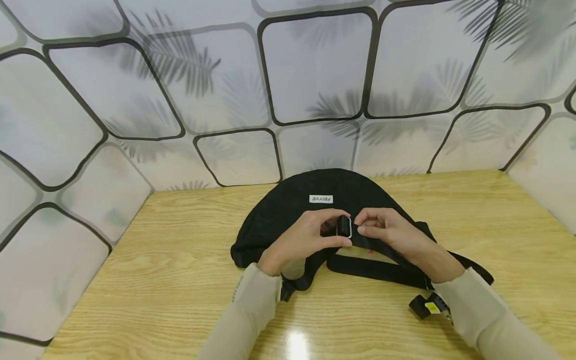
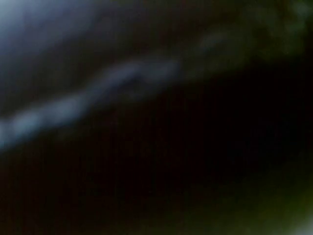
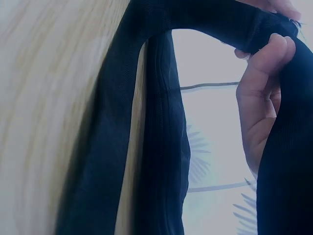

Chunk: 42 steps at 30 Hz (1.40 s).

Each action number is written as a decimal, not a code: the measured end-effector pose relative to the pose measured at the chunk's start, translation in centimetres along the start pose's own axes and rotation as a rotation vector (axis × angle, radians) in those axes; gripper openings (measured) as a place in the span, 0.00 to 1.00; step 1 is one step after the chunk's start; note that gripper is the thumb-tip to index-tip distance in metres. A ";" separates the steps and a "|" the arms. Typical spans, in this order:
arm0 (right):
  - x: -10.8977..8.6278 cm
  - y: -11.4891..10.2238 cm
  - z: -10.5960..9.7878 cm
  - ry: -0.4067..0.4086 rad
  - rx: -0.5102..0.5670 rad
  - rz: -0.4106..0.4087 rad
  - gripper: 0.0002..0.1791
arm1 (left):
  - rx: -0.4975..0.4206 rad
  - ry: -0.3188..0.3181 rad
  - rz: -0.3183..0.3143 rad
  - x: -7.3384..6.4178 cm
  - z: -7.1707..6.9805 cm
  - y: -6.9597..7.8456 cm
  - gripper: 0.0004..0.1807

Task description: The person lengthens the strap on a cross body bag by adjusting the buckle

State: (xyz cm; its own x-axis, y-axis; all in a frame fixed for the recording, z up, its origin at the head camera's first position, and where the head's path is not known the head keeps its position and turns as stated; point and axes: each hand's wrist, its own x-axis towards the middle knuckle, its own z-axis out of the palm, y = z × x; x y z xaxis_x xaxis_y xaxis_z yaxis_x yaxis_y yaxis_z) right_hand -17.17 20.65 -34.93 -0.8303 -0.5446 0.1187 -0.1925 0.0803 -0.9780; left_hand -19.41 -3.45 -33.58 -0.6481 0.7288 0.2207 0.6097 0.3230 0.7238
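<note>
A black half-moon bag (image 1: 288, 215) with a small white label (image 1: 321, 199) lies on the table. Between the thumb and fingers of my left hand (image 1: 299, 239) is a small black buckle (image 1: 344, 226) with a pale edge along its right side. Just right of it, my right hand (image 1: 396, 234) pinches a black webbing strap (image 1: 375, 246). In the right wrist view, curled fingers (image 3: 264, 73) meet the raised strap (image 3: 210, 18), which loops down to the table. The left wrist view is too dark and blurred to make out anything.
A second black buckle piece (image 1: 419, 307) with a yellow tag (image 1: 432, 308) lies by the right sleeve. More strap (image 1: 378, 270) runs across the wooden table (image 1: 180, 280). Patterned cloth (image 1: 315, 70) rises behind and at both sides.
</note>
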 end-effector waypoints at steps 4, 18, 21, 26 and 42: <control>0.0 0.0 -0.1 -0.004 0.013 -0.001 0.05 | -0.004 0.010 0.010 -0.1 -0.4 0.2 0.26; 0.0 0.3 -0.2 -0.051 0.013 -0.017 0.06 | -0.069 0.003 0.011 -0.4 -0.7 0.2 0.25; 0.0 0.2 0.1 -0.048 0.058 -0.017 0.07 | -0.082 -0.022 0.004 -0.2 -0.2 0.1 0.26; 0.0 -0.2 0.2 -0.040 0.046 0.006 0.07 | -0.082 -0.035 0.011 0.0 0.1 0.3 0.25; -0.3 -0.4 -1.0 -0.065 -0.101 -0.031 0.06 | -0.069 0.017 0.003 -0.3 -0.8 0.2 0.25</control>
State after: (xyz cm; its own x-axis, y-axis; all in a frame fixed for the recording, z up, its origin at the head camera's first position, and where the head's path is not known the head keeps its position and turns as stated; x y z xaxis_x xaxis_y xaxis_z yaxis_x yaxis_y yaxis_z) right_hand -17.36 21.66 -34.44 -0.7884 -0.6005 0.1339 -0.2720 0.1450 -0.9513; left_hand -19.47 -4.06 -32.94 -0.6546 0.7189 0.2339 0.5791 0.2778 0.7665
